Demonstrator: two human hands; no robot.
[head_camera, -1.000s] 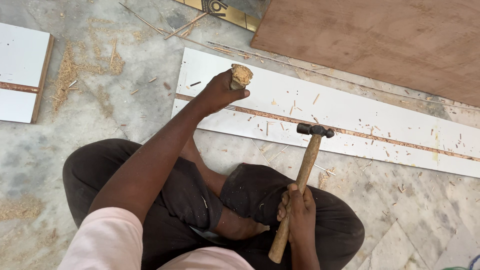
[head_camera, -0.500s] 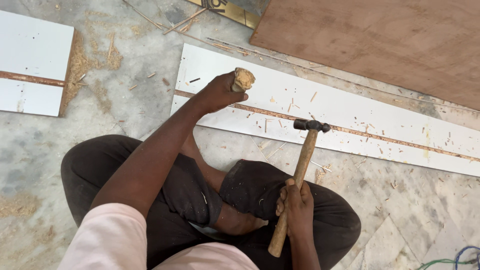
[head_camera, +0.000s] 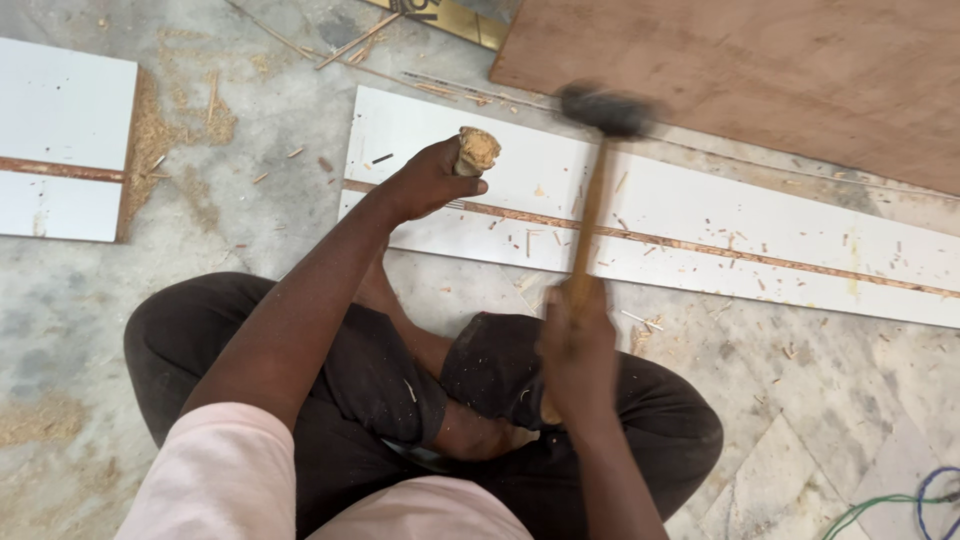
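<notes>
My left hand (head_camera: 425, 180) grips a wooden-handled chisel (head_camera: 474, 152), its frayed top sticking up above my fist, its blade set on the brown groove of a long white board (head_camera: 700, 215) lying on the floor. My right hand (head_camera: 578, 345) holds a hammer by its wooden handle (head_camera: 590, 215). The dark hammer head (head_camera: 605, 110) is blurred and raised, up and to the right of the chisel top. I sit cross-legged in dark trousers just in front of the board.
A second white board (head_camera: 60, 135) with a brown groove lies at the left, sawdust beside it. A large brown plywood sheet (head_camera: 760, 75) lies at the top right. Wood chips litter the stone floor. Blue and green cables (head_camera: 900, 500) sit at the bottom right.
The hammer has swung up and left from beside the board to above it, near the chisel top. My left hand stays on the chisel at the groove.
</notes>
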